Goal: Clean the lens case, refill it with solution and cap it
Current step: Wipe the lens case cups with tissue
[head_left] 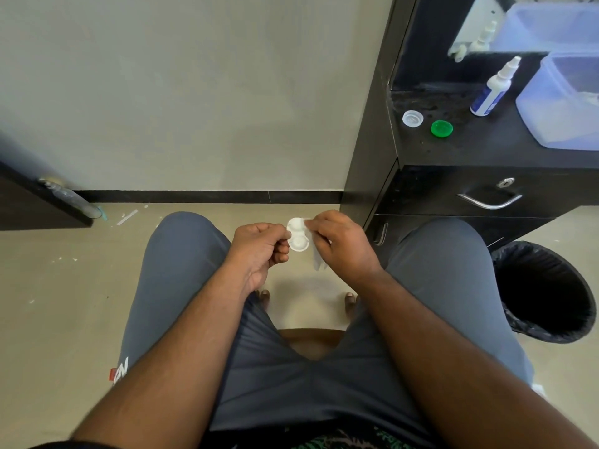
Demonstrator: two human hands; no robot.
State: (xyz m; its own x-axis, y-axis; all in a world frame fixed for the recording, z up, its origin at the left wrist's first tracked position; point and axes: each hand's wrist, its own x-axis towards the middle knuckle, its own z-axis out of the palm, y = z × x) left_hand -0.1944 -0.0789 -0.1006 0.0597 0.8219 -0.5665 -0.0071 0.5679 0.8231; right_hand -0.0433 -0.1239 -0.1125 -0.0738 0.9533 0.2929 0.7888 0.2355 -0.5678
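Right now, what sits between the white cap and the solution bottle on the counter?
Head view: the green cap lies between the white cap and the solution bottle, on the black counter.

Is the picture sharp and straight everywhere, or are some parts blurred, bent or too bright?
Head view: the lens case between the left hand and right hand is overexposed, so its wells show little detail; the forearms near the bottom edge are soft; the wide angle bends the cabinet edge inward; a faint shadow lies on the floor under the hands.
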